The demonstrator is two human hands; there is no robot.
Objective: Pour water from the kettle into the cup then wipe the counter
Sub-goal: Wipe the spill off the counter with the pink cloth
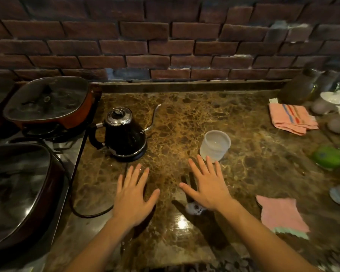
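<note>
A black gooseneck kettle (126, 132) with a chrome lid stands on its base at the left of the brown marble counter (253, 154), spout pointing right. A frosted white cup (216, 145) stands upright to its right. My left hand (133, 195) hovers flat, fingers spread, just in front of the kettle. My right hand (206, 185) is spread the same way, fingertips close to the cup's near side. Both hold nothing. A pink cloth (281, 214) lies flat on the counter to the right of my right wrist.
Two lidded red pans (47, 103) (18, 191) sit on the stove at left, and the kettle's black cord (81, 205) loops along the stove edge. A folded striped pink towel (291, 118), jars, white dishes and a green object (330, 157) crowd the right side. A brick wall backs the counter.
</note>
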